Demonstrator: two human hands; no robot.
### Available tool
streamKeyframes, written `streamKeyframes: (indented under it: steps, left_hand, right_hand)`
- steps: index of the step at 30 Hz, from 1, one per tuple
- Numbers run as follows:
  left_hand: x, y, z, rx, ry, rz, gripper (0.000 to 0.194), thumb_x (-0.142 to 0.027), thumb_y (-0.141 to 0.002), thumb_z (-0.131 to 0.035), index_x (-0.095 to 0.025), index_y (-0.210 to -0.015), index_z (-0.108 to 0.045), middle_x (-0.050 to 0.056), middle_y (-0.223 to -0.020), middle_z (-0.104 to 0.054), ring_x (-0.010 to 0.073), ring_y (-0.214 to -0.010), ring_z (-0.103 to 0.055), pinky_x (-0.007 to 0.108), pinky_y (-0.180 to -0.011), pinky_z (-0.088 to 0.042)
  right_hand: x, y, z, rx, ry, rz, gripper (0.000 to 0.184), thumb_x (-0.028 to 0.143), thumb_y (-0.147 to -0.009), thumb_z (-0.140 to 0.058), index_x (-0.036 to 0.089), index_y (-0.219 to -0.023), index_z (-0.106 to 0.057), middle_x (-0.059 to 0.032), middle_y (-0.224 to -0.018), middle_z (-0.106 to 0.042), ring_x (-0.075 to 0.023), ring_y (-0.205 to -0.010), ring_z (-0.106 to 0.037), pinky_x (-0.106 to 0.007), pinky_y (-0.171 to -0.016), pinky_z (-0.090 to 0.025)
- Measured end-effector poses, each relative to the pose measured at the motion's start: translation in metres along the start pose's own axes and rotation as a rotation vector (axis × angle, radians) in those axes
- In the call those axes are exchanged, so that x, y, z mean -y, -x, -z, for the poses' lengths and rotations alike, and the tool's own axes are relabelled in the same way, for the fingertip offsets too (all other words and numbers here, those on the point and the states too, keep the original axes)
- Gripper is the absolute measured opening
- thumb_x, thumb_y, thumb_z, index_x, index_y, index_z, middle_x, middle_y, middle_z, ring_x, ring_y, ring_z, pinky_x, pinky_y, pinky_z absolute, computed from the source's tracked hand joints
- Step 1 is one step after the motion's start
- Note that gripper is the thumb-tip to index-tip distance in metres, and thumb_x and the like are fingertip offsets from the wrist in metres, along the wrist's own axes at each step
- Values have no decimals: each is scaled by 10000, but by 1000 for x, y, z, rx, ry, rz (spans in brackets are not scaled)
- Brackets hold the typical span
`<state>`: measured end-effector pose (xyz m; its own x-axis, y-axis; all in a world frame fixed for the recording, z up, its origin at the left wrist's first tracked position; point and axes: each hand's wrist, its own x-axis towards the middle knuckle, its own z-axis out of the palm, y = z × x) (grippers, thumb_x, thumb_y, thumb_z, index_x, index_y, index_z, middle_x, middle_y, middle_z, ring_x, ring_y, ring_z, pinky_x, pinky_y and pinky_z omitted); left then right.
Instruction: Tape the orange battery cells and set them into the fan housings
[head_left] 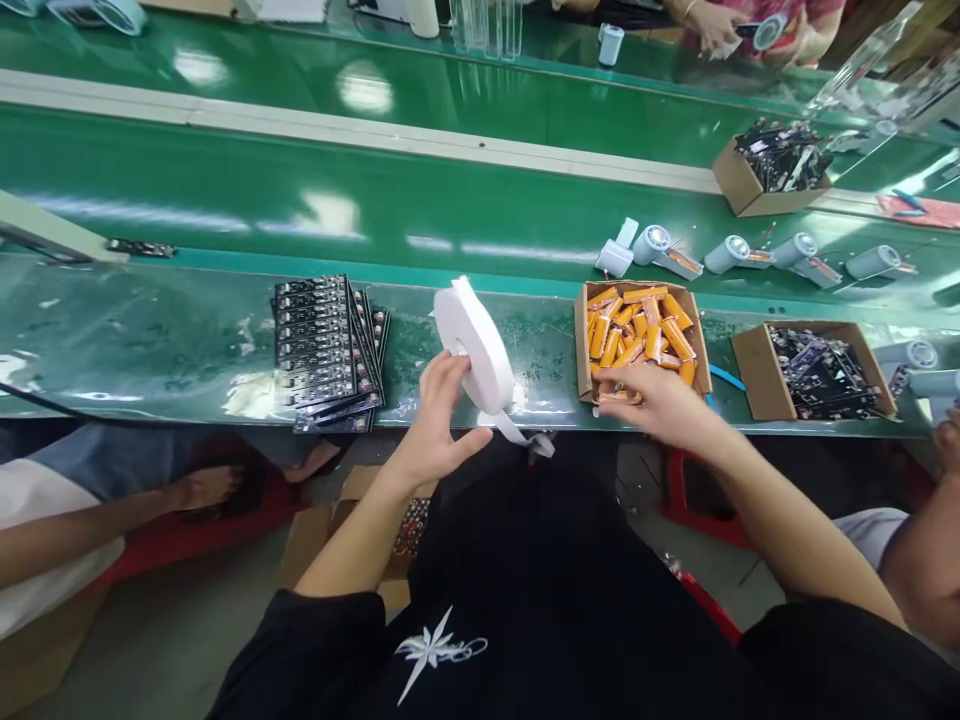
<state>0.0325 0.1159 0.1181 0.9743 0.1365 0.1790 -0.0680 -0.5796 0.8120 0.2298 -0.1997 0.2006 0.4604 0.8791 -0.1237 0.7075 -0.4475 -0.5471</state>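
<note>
My left hand [441, 425] has its fingers at the core of a roll of white tape [491, 365], with the thumb held apart below. The roll is tilted up above the bench edge, and its loose tape end [517, 432] hangs toward my lap. At the front of a cardboard box [580, 345], my right hand [664, 405] has its fingers and thumb around an orange-wrapped battery [622, 397]. Part of that battery is hidden by the fingers. Many more orange batteries [637, 325] lie jumbled in the box.
Stacked circuit board panels [319, 345] lie left on the bench. To the right are a box of dark boards [757, 380] and several light-blue housings [726, 255]. Another parts box [739, 185] sits farther back. Co-workers' arms [82, 525] show at both sides and across the bench.
</note>
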Motion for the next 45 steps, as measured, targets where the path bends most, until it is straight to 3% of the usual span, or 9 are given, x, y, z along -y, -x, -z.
streamKeyframes:
  steps: [7,13,17,22,27,31,35,40,45]
  left_hand:
    - [-13,3,-3,122,-183,5,797,-554,-979,-671,-318,-1671,-355,167,-1621,-444,449,-1649,-235,703,-1312,-346]
    - [-11,5,-10,127,-214,35,778,-530,-969,-679,-293,-1648,-385,166,-1606,-467,458,-1648,-226,720,-1332,-291]
    - [-11,3,-19,131,-224,4,758,-512,-973,-684,-273,-1637,-407,168,-1597,-470,451,-1642,-241,701,-1332,-309]
    - [-9,-6,-31,53,-289,-104,717,-399,-993,-715,-274,-1628,-406,164,-1549,-515,437,-1600,-320,705,-1318,-341]
    - [-9,-14,-34,110,-360,-216,862,-295,-943,-803,-301,-1666,-335,169,-1534,-542,463,-1595,-330,739,-1301,-365]
    - [-9,-14,-35,115,-357,-256,930,-199,-934,-779,-304,-1704,-268,168,-1541,-538,458,-1594,-340,735,-1289,-395]
    - [-9,-13,-35,69,-370,-273,893,-106,-960,-665,-306,-1725,-250,159,-1492,-579,413,-1534,-432,711,-1262,-439]
    - [-17,-9,-34,-43,-472,-359,805,-40,-965,-610,-285,-1695,-375,143,-1373,-660,413,-1486,-436,716,-1221,-444]
    - [-30,-3,-30,-76,-571,-374,766,19,-954,-578,-310,-1641,-503,110,-1358,-719,384,-1483,-413,642,-1228,-426]
  right_hand:
    - [-29,-13,27,73,196,81,410,303,-1065,-536,213,-1410,-737,-125,-1365,-780,-333,-1250,-716,-493,-1110,-551]
    - [-6,-18,3,27,435,-309,455,447,-1138,-428,198,-1109,-808,-150,-967,-823,-334,-853,-767,-429,-818,-552]
    - [8,-22,-19,-33,498,-479,433,551,-1090,-574,181,-1065,-797,-185,-926,-797,-338,-851,-753,-386,-725,-523]
    - [6,-19,-31,-152,546,-347,300,350,-1113,-544,187,-1160,-792,-165,-1054,-742,-323,-969,-700,-374,-696,-516]
    - [-11,-22,-38,-325,514,-95,320,164,-1089,-500,189,-1208,-796,-148,-1168,-742,-295,-1020,-624,-429,-944,-545]
    - [-17,-23,-39,-444,512,-227,257,242,-1047,-635,153,-1247,-771,-176,-1110,-776,-383,-1108,-600,-543,-987,-511]
    - [-20,-18,-33,-562,248,-159,172,327,-1018,-703,221,-1130,-779,-123,-1081,-795,-366,-1126,-645,-570,-1041,-512]
    - [-3,-10,-31,-915,-541,5,457,508,-926,-824,309,-1297,-647,-44,-1110,-733,-276,-1051,-761,-448,-936,-647]
    - [19,-5,-27,-751,-938,-53,531,528,-788,-967,313,-1200,-709,-11,-1052,-740,-210,-909,-769,-365,-827,-702]
